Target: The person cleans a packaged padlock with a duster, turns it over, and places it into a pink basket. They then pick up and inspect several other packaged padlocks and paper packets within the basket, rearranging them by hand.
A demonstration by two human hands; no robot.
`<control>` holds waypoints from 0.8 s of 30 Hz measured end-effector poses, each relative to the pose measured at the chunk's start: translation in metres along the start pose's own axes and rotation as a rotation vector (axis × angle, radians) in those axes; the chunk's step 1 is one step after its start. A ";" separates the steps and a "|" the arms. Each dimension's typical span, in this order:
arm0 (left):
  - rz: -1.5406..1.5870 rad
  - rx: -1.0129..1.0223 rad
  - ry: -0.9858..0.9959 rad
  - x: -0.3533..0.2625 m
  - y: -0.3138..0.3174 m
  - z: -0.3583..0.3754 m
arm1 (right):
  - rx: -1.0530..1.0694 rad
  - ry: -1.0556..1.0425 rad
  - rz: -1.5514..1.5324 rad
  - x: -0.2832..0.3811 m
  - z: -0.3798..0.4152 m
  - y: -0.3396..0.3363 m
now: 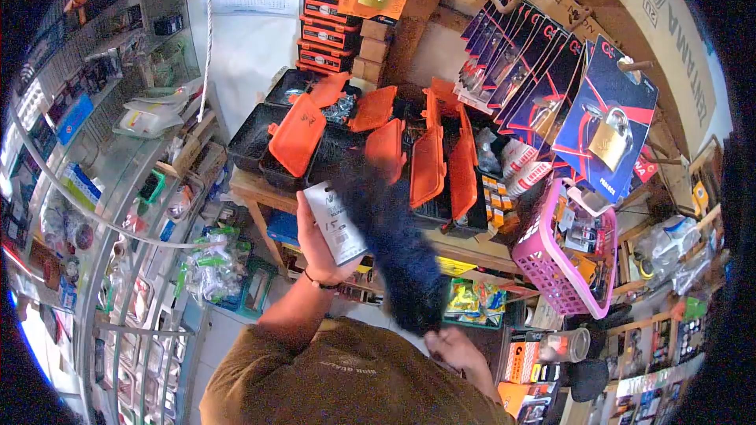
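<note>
My left hand [315, 249] holds up a flat white package [340, 228] with printing, a barcode and handwritten figures on it. In my right hand [461, 348], low and to the right, the fingers are wrapped round the end of a fluffy dark blue duster [405, 260]. The duster slants up and left, and its far end is blurred by motion beside the package and over the black boxes. Behind it, several black boxes with raised orange lids [298, 135] stand on a wooden table [264, 198]; one holds small metal pieces [340, 109].
Padlocks on blue cards [606, 138] hang at the right, above a pink basket [563, 267] of packets. Closed orange-and-black boxes [324, 31] are stacked at the back. A curved glass display case [118, 228] runs along the left; bagged goods [216, 267] lie beside it.
</note>
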State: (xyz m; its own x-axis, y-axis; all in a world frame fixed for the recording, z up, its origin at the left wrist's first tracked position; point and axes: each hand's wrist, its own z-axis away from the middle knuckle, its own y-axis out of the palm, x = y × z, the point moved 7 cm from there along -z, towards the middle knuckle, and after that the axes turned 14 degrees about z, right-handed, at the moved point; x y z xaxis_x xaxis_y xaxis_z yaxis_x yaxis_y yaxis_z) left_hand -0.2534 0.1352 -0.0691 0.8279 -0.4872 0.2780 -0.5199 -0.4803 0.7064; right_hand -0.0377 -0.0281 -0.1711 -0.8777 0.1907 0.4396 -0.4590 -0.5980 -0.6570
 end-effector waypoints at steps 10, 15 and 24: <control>0.046 -0.264 -0.069 -0.001 -0.013 -0.002 | -0.022 -0.119 0.088 0.035 0.009 0.007; -0.214 -0.458 0.122 -0.016 -0.002 0.022 | -0.204 0.003 -0.300 -0.004 -0.003 0.036; 0.170 -0.114 0.014 -0.015 0.000 0.023 | -0.123 -0.035 -0.144 -0.014 -0.007 0.049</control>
State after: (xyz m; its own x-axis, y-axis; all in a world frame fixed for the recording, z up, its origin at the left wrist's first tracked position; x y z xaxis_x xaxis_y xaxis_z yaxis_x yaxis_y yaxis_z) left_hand -0.2708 0.1261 -0.0887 0.7335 -0.5434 0.4082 -0.6258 -0.3057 0.7176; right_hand -0.0491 -0.0543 -0.2133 -0.7971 0.2388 0.5546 -0.5951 -0.4663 -0.6545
